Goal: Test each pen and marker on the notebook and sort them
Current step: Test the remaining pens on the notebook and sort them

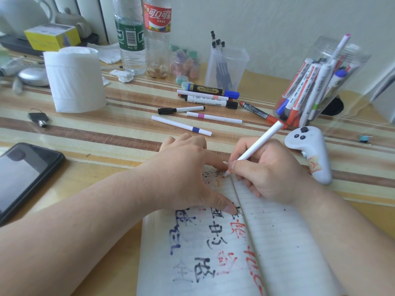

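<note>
The right hand [271, 171] pinches a white pen [256, 145] between thumb and curled fingers. The barrel slants up toward 1 o'clock, and the orange tip touches the top of the left page, right beside the centre fold. The left hand [183, 171] lies spread and flat on that same page, at 9 o'clock from the pen tip. Its fingers are straight, the forefinger reaches toward the tip, and the thumb presses on the paper lower down.

The notebook [277, 231] lies open under both hands and runs toward 6 o'clock. Its left page is covered with blue, black and red characters, and its right page is lined and nearly bare.

At 12 o'clock from the hands, loose on the striped table, lie a blue-banded pen [181, 125], a pink-banded pen [213, 117], a black-capped marker [180, 109] and a blue-capped black marker [210, 90]. A red marker [258, 113] lies just to their right. Behind them stands a clear cup [226, 67] holding black pens. At 1 o'clock is a clear jar [320, 82] packed with markers. A white controller [310, 154] lies at 3 o'clock, just beside the right hand. A phone [23, 178] lies at 9 o'clock, well apart from the left hand. A paper roll [74, 80] stands at 11 o'clock.
</note>
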### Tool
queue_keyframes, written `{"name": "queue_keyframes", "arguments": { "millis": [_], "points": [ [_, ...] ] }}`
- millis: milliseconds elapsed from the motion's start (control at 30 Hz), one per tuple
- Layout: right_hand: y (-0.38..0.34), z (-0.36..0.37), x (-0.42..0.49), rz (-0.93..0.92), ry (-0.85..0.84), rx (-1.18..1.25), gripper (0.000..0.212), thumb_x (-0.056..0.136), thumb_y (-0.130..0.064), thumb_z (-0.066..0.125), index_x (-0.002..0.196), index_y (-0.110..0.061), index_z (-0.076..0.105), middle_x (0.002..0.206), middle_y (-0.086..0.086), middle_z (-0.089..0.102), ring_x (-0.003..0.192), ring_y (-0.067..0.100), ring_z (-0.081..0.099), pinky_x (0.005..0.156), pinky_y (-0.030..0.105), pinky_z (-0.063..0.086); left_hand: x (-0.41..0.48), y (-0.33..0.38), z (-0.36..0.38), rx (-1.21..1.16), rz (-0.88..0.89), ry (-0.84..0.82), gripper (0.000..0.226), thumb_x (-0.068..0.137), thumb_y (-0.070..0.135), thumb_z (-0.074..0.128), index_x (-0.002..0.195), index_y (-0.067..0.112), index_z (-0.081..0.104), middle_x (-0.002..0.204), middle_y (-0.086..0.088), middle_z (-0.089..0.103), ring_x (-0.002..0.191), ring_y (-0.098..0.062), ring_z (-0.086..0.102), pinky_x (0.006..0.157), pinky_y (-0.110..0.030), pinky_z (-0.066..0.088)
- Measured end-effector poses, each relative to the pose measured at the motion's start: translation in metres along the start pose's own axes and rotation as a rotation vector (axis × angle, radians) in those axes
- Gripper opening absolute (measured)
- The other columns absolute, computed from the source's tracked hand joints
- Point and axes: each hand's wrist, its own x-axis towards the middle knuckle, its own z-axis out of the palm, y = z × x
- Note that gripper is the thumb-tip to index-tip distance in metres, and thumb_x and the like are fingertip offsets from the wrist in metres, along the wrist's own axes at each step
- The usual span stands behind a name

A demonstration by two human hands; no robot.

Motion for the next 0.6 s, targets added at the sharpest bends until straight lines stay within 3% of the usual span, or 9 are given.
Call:
{"name": "queue_keyframes", "arguments": {
  "millis": [133,333,600],
  "points": [
    [-0.0027,-0.0017,-0.0011,-0.011,-0.054,-0.028,0.007,0.068,-0.011,0.060,0.064,-0.012,0.064,0.050,0.002,0.055,0.047,0.011,0.045,0.043,0.020,0.034,0.0001,0.0005,-0.0002,0.001,-0.002,0.000,0.088,0.051,0.095,0.056,0.132,0.060,0.050,0.098,0.020,0.037,0.100,-0.008,0.028,0.092,-0.032,0.024],
    [-0.0003,-0.0002,-0.0011,-0.005,-0.036,0.079,0.006,0.075,-0.014,0.065,0.069,-0.012,0.066,0.054,0.002,0.057,0.046,0.013,0.045,0.040,0.020,0.034,-0.0002,0.0007,-0.0005,0.005,-0.001,-0.004,0.085,0.052,0.095,0.056,0.129,0.060,0.052,0.096,0.021,0.036,0.102,-0.009,0.032,0.092,-0.032,0.025],
    [-0.0018,-0.0007,-0.0022,-0.033,-0.045,0.017,0.005,0.074,-0.013,0.065,0.070,-0.012,0.067,0.053,0.000,0.057,0.045,0.008,0.047,0.042,0.018,0.035,0.0001,0.0010,-0.0004,0.012,0.002,-0.001,0.082,0.054,0.094,0.056,0.128,0.059,0.053,0.096,0.019,0.037,0.101,-0.008,0.031,0.091,-0.031,0.024]
  ]
}}
